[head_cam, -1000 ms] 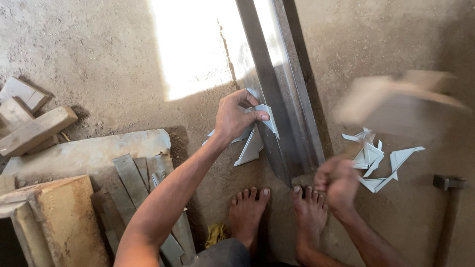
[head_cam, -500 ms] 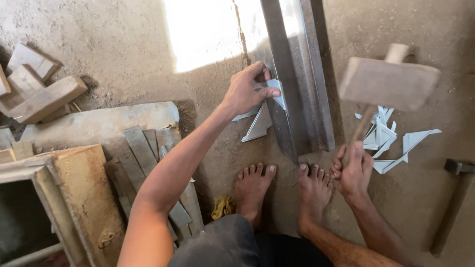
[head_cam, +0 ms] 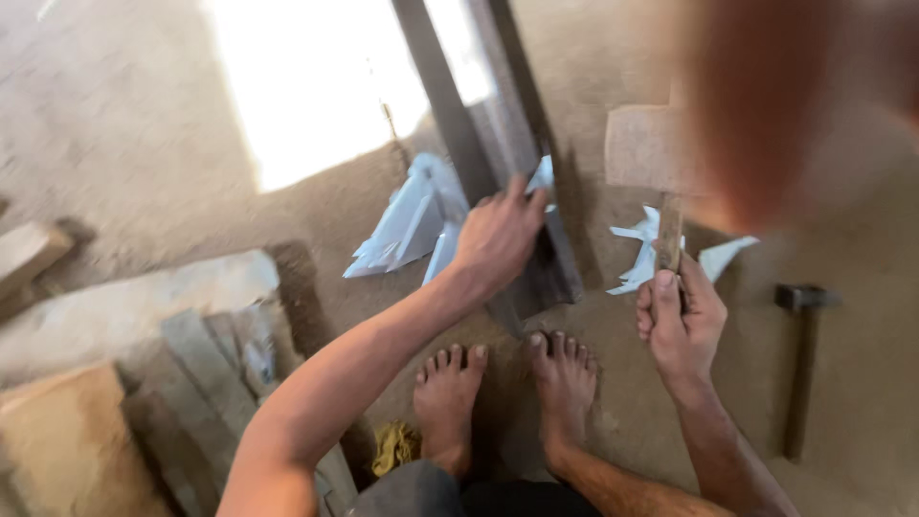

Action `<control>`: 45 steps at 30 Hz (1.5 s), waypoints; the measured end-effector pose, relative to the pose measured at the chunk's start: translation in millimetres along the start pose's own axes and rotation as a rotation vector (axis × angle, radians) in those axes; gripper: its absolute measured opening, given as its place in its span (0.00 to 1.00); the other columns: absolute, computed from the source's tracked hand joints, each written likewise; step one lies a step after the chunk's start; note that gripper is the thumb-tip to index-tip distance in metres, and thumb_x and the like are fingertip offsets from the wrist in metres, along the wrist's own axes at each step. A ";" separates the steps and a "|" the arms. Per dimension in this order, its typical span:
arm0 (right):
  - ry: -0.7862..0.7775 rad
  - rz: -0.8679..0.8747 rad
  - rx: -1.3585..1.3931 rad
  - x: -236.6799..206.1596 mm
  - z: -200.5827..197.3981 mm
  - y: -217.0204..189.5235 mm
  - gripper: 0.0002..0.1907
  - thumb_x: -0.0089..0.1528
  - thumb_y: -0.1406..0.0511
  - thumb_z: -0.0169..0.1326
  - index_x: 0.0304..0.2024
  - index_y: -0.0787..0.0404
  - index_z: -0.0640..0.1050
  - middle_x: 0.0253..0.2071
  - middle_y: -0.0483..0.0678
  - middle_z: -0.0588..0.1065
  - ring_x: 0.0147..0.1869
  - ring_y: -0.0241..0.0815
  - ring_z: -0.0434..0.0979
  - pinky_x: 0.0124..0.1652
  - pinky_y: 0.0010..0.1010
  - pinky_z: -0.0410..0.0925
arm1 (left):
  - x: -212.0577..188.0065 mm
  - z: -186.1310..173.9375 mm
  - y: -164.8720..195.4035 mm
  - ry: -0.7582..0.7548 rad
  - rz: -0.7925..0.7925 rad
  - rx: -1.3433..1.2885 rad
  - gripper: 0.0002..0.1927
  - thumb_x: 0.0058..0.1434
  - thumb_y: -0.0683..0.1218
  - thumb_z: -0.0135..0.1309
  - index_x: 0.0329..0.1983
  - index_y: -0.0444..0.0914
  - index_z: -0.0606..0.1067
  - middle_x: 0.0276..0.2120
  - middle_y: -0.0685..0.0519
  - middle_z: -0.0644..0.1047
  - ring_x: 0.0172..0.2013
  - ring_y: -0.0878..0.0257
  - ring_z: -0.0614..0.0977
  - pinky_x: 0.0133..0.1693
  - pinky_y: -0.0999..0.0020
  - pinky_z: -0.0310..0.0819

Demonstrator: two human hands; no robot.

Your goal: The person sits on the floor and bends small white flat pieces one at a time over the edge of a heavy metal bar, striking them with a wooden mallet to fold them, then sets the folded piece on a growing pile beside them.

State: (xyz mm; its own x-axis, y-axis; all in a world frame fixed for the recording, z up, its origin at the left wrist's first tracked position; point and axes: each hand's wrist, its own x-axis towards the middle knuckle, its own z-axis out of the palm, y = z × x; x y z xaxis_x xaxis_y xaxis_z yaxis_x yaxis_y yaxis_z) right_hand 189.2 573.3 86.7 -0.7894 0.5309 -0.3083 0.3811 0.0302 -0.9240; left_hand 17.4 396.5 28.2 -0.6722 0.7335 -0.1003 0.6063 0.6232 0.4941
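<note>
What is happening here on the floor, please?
A barefoot person crouches on a dirt floor. The left hand presses a pale sheet-metal piece against a long steel bar that lies on the ground. The right hand grips the handle of a wooden mallet, whose head is raised above the floor. Small metal offcuts lie beside the bar, and a hammer lies further right. Wooden planks are stacked on the left.

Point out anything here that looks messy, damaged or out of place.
Pale cut scraps lie strewn on the dirt floor on both sides of the metal beam, some beside the mallet. A yellow rag sits crumpled near the bare feet.
</note>
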 end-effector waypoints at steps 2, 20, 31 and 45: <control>0.015 -0.114 -0.019 0.9 -2.2 0.8 0.18 0.74 0.62 0.46 0.63 0.65 0.72 0.27 0.42 0.68 0.24 0.27 0.64 0.23 0.21 0.60 | -2.5 2.3 -1.5 -0.022 0.042 0.004 0.14 0.55 0.38 0.55 0.45 0.31 0.75 0.40 0.40 0.75 0.38 0.47 0.84 0.40 0.54 0.79; 0.106 -0.245 -0.373 -2.6 6.4 43.4 0.11 0.76 0.62 0.48 0.50 0.65 0.74 0.24 0.40 0.70 0.26 0.30 0.70 0.28 0.26 0.64 | -6.1 -3.8 -10.9 -0.047 0.091 0.066 0.19 0.53 0.38 0.54 0.48 0.25 0.76 0.38 0.39 0.77 0.37 0.49 0.84 0.40 0.57 0.79; 0.003 -0.284 -0.600 -1.4 12.8 33.6 0.18 0.71 0.65 0.55 0.60 0.68 0.75 0.30 0.55 0.75 0.26 0.36 0.74 0.28 0.32 0.66 | -7.1 -3.7 -13.8 -0.002 0.084 0.045 0.17 0.54 0.38 0.53 0.48 0.27 0.76 0.38 0.39 0.77 0.37 0.48 0.83 0.40 0.56 0.79; 0.157 -0.145 -0.310 -11.6 10.5 27.7 0.13 0.77 0.67 0.47 0.60 0.66 0.77 0.25 0.44 0.69 0.25 0.31 0.65 0.29 0.27 0.61 | -18.1 -7.7 10.1 0.011 0.165 -0.179 0.14 0.52 0.40 0.56 0.43 0.38 0.81 0.49 0.45 0.80 0.45 0.50 0.84 0.42 0.58 0.80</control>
State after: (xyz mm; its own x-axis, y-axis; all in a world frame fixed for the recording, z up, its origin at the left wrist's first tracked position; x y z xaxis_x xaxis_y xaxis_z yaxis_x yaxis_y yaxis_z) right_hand 203.9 559.1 62.3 -0.7718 0.6246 -0.1187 0.4175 0.3571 -0.8356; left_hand 32.4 387.4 41.6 -0.5756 0.8177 0.0031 0.6237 0.4365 0.6485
